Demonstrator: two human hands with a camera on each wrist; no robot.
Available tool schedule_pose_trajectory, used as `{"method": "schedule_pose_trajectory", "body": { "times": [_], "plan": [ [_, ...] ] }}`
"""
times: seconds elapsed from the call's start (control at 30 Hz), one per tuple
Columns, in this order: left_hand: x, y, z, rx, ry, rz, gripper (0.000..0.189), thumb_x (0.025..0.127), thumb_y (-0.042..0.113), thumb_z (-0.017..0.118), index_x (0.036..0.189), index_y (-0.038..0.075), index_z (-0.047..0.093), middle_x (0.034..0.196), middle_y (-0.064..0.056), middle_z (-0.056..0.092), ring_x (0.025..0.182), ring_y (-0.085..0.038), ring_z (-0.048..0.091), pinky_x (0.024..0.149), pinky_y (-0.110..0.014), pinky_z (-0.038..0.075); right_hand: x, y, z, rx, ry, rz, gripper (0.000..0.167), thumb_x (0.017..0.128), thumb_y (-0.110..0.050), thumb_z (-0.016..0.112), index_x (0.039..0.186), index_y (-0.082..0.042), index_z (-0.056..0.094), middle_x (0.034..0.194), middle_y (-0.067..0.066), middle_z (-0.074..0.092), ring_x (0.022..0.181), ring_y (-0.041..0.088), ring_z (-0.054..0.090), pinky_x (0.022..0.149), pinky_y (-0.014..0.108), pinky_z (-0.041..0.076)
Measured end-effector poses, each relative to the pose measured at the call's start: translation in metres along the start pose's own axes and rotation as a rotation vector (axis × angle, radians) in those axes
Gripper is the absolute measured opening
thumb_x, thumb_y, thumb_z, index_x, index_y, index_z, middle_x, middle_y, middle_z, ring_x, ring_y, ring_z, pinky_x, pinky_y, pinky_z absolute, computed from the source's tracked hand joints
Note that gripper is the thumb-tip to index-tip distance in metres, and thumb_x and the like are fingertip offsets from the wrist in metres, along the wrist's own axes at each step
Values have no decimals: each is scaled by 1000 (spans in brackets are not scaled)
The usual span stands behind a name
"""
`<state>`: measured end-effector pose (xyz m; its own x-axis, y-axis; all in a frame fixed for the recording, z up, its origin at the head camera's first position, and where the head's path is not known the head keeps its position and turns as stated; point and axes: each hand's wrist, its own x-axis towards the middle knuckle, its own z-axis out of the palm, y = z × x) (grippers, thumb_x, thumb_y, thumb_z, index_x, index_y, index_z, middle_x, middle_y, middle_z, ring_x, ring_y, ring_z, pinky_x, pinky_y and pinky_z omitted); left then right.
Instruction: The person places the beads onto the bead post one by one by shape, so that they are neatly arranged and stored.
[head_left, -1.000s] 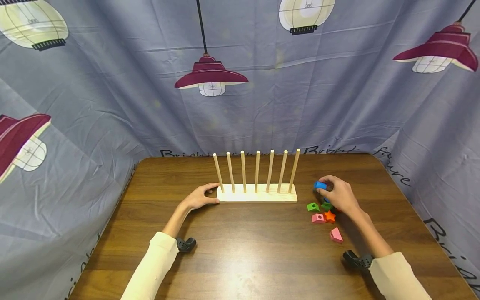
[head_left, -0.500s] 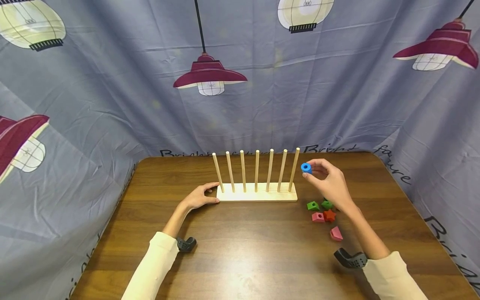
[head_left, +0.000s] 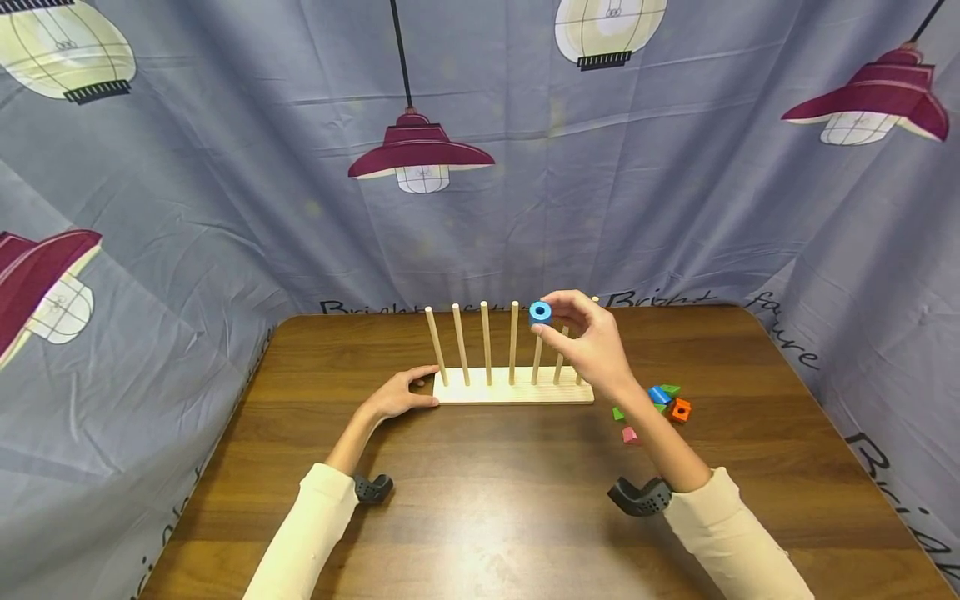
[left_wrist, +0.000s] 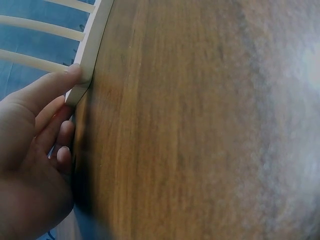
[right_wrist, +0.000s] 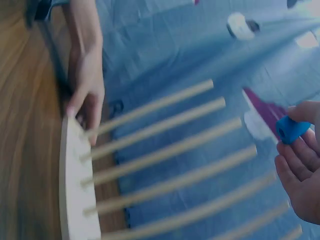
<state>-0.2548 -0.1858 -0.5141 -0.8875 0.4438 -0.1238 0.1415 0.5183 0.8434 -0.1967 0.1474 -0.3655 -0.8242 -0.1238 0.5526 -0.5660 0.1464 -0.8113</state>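
Observation:
A pale wooden board [head_left: 472,397] stands on the table with several upright pegs in a row. My left hand [head_left: 397,394] holds its left end, thumb on the near edge [left_wrist: 89,65] and fingers round the far side. My right hand [head_left: 596,346] pinches a blue cylinder bead [head_left: 540,313] between thumb and fingers, with its hole facing up in the head view. The bead overlaps the top of the third peg from the right there. In the right wrist view the blue bead [right_wrist: 292,131] sits in the fingertips, beyond the peg ends.
To the right of the board lie loose beads: a blue one [head_left: 659,395], an orange one [head_left: 680,410], green ones [head_left: 618,413] and a pink one [head_left: 630,436]. My right forearm hides some of the pile. A printed curtain [head_left: 480,225] hangs behind the wooden table [head_left: 480,500].
My right hand has lifted the blue bead from beside the pile and carried it left to the peg tops. The left hand has stayed at the board's end.

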Motion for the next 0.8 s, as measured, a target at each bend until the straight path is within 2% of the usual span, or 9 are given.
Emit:
{"method": "schedule_pose_trajectory", "body": {
  "times": [0.17,0.37,0.57,0.8],
  "plan": [
    [1,-3,2,8,0,7,68,87,14,78,147,2,48,148,-21,46,126,-39,44,104,-54,35,14,1,31,55,-44,-47,29,85,5,76,113,3,66,106,14,69,98,17,66,91,35,52],
    [1,-5,2,12,2,12,68,87,14,77,147,1,48,147,-22,45,126,-41,44,103,-55,36,30,-4,67,113,-53,-17,33,87,2,75,118,4,65,111,15,68,105,25,65,95,39,50],
    [1,-5,2,4,3,-6,67,87,12,77,147,3,48,148,-21,45,126,-40,44,104,-54,37,43,0,92,72,-56,-10,36,88,-4,76,122,1,66,118,13,68,110,25,64,99,36,48],
    [3,-3,0,20,11,5,67,86,11,78,146,2,50,148,-21,46,125,-41,46,104,-53,37,50,-2,108,-11,-66,-14,34,88,-6,77,120,-2,68,115,9,70,111,22,65,97,36,48]
  ]
}}
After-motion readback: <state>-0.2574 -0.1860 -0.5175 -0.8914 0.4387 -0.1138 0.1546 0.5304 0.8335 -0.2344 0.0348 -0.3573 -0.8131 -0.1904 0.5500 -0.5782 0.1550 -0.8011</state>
